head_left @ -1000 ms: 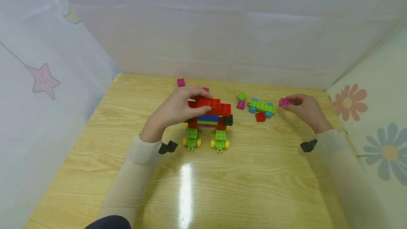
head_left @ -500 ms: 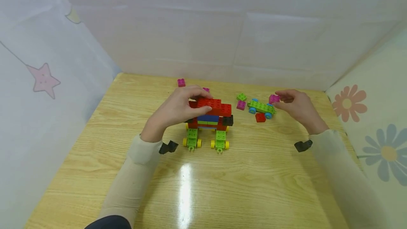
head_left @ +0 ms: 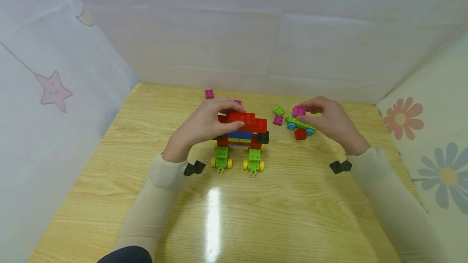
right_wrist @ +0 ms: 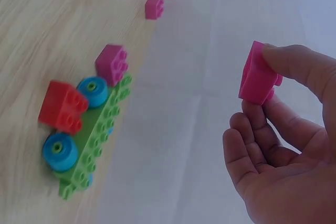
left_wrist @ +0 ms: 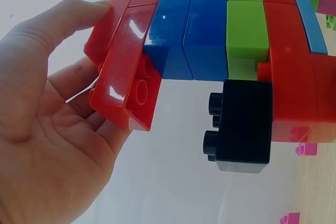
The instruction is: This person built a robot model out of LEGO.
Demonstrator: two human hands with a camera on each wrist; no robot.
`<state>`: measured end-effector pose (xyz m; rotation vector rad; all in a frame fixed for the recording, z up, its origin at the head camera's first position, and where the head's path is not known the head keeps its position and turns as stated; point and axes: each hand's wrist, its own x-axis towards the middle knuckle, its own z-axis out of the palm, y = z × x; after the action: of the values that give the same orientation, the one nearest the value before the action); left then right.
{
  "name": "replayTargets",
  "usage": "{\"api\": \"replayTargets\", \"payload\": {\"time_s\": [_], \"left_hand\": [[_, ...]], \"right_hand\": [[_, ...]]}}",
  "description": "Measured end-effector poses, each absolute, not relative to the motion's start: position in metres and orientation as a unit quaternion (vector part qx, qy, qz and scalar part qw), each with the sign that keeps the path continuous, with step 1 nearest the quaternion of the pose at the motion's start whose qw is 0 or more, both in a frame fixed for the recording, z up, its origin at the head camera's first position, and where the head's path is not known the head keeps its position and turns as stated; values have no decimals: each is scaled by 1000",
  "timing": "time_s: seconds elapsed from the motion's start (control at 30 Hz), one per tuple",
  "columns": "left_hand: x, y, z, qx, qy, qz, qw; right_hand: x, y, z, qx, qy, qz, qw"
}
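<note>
My left hand [head_left: 202, 128] grips the red top bricks [left_wrist: 123, 51] of a block-built model, thumb on one side and fingers on the other. Below that red layer come blue bricks [head_left: 239, 135], green and red ones, black bricks [left_wrist: 244, 124] sticking out at the sides, and green bases [head_left: 254, 156] on yellow wheels. In the right wrist view, my right hand [right_wrist: 294, 150] pinches a pink brick [right_wrist: 258, 74] between thumb and fingertips. From the head view this brick overlaps the green car base [head_left: 300, 124] with blue wheels, with the hand close above it.
A red brick [head_left: 300, 134] lies against the near side of the car base. Left of it are a green brick [head_left: 279, 110] and a pink brick [head_left: 278, 120]. Farther left at the back lies another pink brick [head_left: 209, 93]. White cloth walls border the wooden table [head_left: 278, 210].
My right hand has moved left with the pink brick, from beyond the car base's right end to over it. The left hand has kept its grip on the model.
</note>
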<state>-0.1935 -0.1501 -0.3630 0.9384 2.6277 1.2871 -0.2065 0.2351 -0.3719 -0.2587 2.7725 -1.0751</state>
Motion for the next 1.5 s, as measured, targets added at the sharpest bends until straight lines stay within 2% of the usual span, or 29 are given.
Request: {"api": "replayTargets", "payload": {"time_s": [0.63,1.2,1.5], "left_hand": [[-194,-150,-364,302,857,417,34],[-195,-149,-363,303,852,425,38],[-194,-149,-363,307,851,425,38]], "right_hand": [[-181,181,-344,-148,917,-364,65],[-177,164,-339,-195,912,-357,61],[-174,158,-337,-205,904,-367,78]]}}
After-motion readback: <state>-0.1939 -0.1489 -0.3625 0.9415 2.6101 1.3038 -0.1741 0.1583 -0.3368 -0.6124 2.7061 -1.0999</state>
